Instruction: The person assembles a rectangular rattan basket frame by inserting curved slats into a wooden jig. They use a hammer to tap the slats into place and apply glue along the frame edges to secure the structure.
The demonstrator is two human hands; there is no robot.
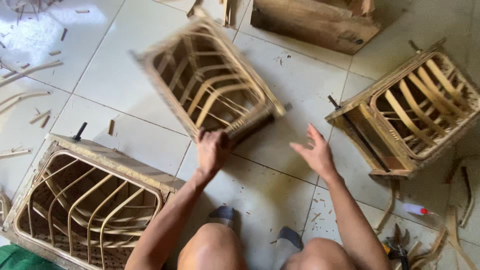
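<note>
my left hand (212, 151) clamped on the near rim of the rattan basket frame (210, 80) mid-frame, my right hand (316, 152) spread and free beside it, second basket (420, 105) at right, third one (85, 200) lower left

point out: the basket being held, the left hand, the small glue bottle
held basket frame (210, 85), head view, on its inner bamboo ribs
left hand (211, 152), head view, on the back of the hand gripping the basket's lower edge
glue bottle (415, 209), head view, on its white body, lying on the tiled floor
</note>
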